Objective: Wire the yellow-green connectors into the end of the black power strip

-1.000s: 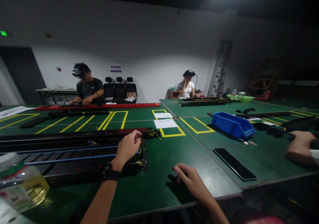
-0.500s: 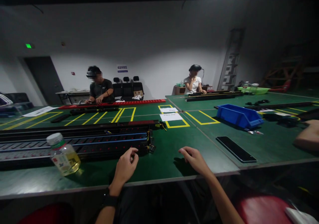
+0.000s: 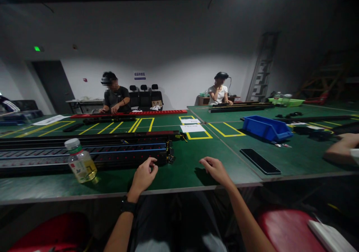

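Note:
My left hand rests at the table's near side, its fingers loosely curled and a gap between thumb and forefinger. It holds nothing that I can see. Just beyond it is the end of a long black rail-like assembly with blue strips and red dots. My right hand lies on the green tabletop, relaxed, with thumb and forefinger reaching forward and its other fingers partly hidden. Nothing shows in it. To its right lies a black phone. Left of my left hand stands a bottle of yellow drink.
A blue bin stands to the right, and another person's arm rests at the right edge. Two people sit across the table, one behind a red slotted rail. Paper sheets lie mid-table. Red stools flank me below.
The view has tilted down and turned slightly left, so more of my lap and the stools shows. My hands stay in nearly the same place and pose.

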Motion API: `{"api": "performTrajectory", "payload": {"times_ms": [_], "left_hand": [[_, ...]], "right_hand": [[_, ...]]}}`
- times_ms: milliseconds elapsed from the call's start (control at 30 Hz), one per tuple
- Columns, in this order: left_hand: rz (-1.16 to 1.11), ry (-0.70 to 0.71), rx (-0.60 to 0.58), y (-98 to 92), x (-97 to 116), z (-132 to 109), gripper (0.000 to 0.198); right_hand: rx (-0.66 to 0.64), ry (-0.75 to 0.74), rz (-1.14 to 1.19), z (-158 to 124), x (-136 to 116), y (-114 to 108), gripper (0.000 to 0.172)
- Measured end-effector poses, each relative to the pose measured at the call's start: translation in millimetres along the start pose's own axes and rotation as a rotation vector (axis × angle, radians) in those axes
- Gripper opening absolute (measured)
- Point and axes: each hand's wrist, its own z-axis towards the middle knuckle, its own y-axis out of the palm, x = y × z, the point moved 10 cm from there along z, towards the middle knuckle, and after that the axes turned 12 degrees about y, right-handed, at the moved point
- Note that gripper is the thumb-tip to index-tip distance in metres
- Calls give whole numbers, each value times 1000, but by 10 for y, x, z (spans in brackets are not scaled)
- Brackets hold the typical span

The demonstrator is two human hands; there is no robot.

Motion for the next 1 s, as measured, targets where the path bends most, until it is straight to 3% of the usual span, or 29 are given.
{"api": "performTrajectory", "payload": {"times_ms": [300, 733, 1000], "left_hand": [[-18, 3, -8, 20, -57, -12, 33], [90, 17, 14, -32, 21, -44, 30], [163, -13, -51, -20, 79, -53, 30]], "right_hand": [[8, -12, 31, 7, -15, -13, 49], [4, -13, 37, 8, 28, -12, 51], [14, -21, 6, -12, -5, -24, 51]]}}
